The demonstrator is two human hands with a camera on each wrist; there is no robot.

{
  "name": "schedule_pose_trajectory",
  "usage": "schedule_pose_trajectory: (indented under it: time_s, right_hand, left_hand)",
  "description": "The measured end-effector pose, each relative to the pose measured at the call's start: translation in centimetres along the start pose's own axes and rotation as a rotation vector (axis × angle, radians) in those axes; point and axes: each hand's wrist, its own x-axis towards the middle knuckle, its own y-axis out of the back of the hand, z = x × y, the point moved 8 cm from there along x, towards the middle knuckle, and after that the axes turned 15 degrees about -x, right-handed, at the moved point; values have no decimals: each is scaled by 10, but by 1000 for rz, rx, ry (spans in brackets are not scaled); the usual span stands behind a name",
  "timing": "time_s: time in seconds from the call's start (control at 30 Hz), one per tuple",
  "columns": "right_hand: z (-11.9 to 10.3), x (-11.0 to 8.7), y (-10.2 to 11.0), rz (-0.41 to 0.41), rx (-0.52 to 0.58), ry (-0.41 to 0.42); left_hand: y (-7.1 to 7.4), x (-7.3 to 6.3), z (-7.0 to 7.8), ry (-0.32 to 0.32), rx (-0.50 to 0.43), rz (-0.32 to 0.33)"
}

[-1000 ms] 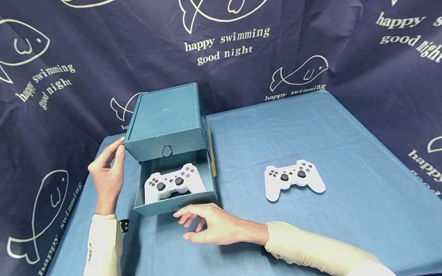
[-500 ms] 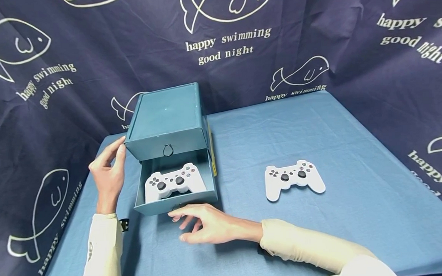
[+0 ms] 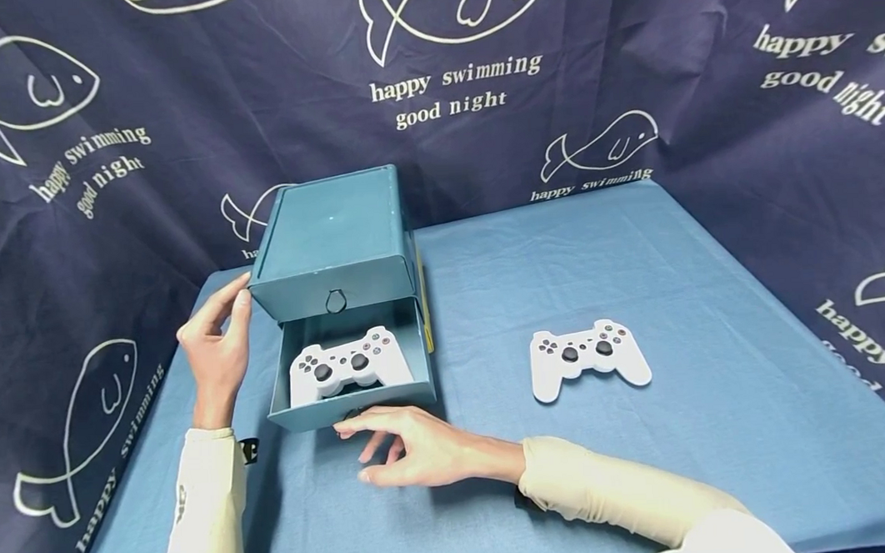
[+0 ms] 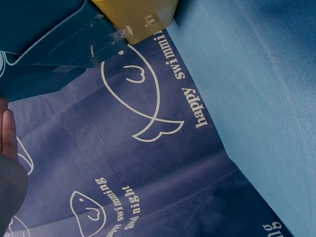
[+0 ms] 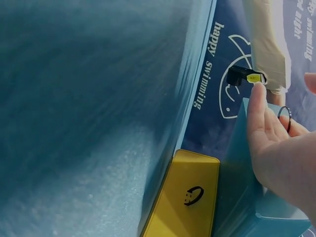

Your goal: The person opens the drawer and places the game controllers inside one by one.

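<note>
A teal two-drawer box (image 3: 327, 232) stands at the left of the table. Its lower drawer (image 3: 322, 414) is pulled out and holds a white game controller (image 3: 349, 363). My left hand (image 3: 217, 347) rests its fingertips at the left front corner of the upper drawer (image 3: 315, 290). At the front of the lower drawer is my right hand (image 3: 429, 448), its index finger extended along the drawer's front. In the right wrist view a black ring pull (image 5: 285, 118) shows beside those fingers (image 5: 257, 111). A second white game controller (image 3: 589, 354) lies right of the box.
A yellow drawer front (image 5: 182, 197) with a black ring pull sits low beside the teal drawer. Dark blue cloth (image 3: 466, 158) printed with fish hangs behind and at both sides. Light blue cloth (image 3: 701, 338) covers the table.
My right hand has shifted slightly left along the lower drawer's front, mostly in the first half second. The left hand, the drawers and both controllers stay in place.
</note>
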Motion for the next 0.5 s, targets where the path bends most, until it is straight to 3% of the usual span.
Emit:
schedule_pose_trajectory:
  time_s: [0.5]
  right_hand:
    - [-1,2,1,33,-40,32]
  left_hand:
    - [0,-1,1,4,2,0]
